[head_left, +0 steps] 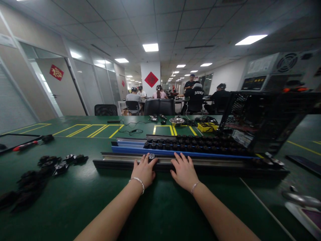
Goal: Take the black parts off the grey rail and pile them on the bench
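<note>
Table (80, 207): green top, yellow tape lines toward the far side.

Case (265, 115): black, open-sided, with perforated panel; at right, beyond the rail's right end. Grey box (276, 68) with fan grille, on top.

Rail (164, 164): long, straight, laid crosswise on the table, nearest of the set. Black walls, dull silver channel between. Left stretch bare up to the part; dark and pale pieces (272, 163) at the right end, blurred.

Rear rails (130, 149): just behind, roughly parallel. Nearer one edged in bright blue; rows of black knobbly pieces (185, 146) along much of the length.

Heap (32, 180): loose black pieces, a few with pale faces; on the table at left, apart from the rail.

Left hand (144, 169): palm down on the rail, fingers slightly bent, index and thumb tips at the part. Grip or mere press: cannot tell.

Right hand (185, 171): palm down on the rail, near the left hand; fingers open and spread.

Bowl (177, 121): shiny metal, behind the rear rails.

Bracelets (137, 182): pale, one per wrist.

Part (151, 156): small, black with greyish top; at the rail's channel, beside the left fingertips. Finer detail too small to tell.
</note>
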Motion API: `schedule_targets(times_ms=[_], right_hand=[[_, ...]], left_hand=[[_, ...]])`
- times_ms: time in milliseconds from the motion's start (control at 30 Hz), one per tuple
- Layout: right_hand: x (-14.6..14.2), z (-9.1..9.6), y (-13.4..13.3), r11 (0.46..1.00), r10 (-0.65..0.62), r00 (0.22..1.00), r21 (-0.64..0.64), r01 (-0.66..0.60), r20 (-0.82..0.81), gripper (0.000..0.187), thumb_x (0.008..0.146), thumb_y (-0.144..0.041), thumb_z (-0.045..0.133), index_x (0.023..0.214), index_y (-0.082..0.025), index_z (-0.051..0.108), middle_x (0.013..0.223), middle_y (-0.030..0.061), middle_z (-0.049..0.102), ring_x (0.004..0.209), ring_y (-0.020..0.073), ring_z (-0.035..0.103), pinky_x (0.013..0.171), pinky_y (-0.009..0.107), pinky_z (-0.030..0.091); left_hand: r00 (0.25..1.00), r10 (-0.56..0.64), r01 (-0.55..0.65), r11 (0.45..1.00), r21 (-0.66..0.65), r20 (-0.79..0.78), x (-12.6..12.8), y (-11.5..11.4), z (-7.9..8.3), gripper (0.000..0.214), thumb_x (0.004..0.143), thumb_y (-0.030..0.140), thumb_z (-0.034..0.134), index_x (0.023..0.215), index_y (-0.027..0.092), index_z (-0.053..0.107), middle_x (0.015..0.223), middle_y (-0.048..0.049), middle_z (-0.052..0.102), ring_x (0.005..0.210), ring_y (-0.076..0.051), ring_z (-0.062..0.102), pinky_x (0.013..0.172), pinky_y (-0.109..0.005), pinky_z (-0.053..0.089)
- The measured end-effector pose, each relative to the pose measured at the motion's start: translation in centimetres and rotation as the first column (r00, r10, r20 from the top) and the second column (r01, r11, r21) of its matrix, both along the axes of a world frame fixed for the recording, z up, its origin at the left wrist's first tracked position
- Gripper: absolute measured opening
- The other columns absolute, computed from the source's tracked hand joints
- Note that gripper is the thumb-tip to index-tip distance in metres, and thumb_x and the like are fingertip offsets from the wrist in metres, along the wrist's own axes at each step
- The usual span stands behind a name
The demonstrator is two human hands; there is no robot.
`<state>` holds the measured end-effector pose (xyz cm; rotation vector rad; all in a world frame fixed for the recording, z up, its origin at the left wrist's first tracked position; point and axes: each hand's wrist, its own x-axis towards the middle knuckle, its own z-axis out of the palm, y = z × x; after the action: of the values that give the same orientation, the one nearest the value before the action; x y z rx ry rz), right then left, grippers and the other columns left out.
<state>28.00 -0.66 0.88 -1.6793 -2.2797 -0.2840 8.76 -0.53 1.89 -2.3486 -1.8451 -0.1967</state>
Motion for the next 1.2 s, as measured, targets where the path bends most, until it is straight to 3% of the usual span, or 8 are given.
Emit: schedule_targets(times_ms=[300, 733, 1200], right_hand=[[0.0, -0.3, 0.0, 1.0, 0.002, 1.0, 0.023, -0.002, -0.002, 0.036, 0.078, -0.035, 0.046, 0.111, -0.024, 0.053, 0.14, 0.0075, 0.034, 0.128, 0.029, 0.024, 0.101, 0.049, 0.012], [0.0, 0.0, 0.0, 1.0, 0.003, 1.0, 0.014, -0.003, 0.002, 0.037, 0.078, -0.036, 0.045, 0.112, -0.023, 0.053, 0.14, 0.008, 0.035, 0.128, 0.0293, 0.024, 0.101, 0.049, 0.013], [0.1, -0.1, 0.0, 1.0, 0.009, 1.0, 0.015, -0.009, -0.009, 0.035, 0.078, -0.035, 0.047, 0.11, -0.023, 0.054, 0.139, 0.0074, 0.035, 0.128, 0.0292, 0.025, 0.101, 0.049, 0.013]], left_hand=[[0.999, 0.028, -0.028, 0.999, 0.044, -0.018, 0.3, -0.6, 0.5, 0.056, 0.073, 0.033, 0.047, 0.128, 0.037, 0.037, 0.142, -0.0064, 0.032, 0.131, -0.03, 0.024, 0.1, -0.063, 0.001], [0.998, 0.053, -0.051, 0.998, 0.045, -0.036, -0.3, -0.8, 1.0, 0.054, 0.073, 0.031, 0.048, 0.127, 0.037, 0.039, 0.141, -0.0067, 0.035, 0.131, -0.029, 0.023, 0.1, -0.063, -0.003], [0.997, 0.071, -0.067, 0.99, 0.122, -0.029, -2.7, -0.2, 0.0, 0.049, 0.075, 0.033, 0.046, 0.123, 0.036, 0.043, 0.139, -0.0084, 0.038, 0.13, -0.029, 0.026, 0.098, -0.066, -0.003]])
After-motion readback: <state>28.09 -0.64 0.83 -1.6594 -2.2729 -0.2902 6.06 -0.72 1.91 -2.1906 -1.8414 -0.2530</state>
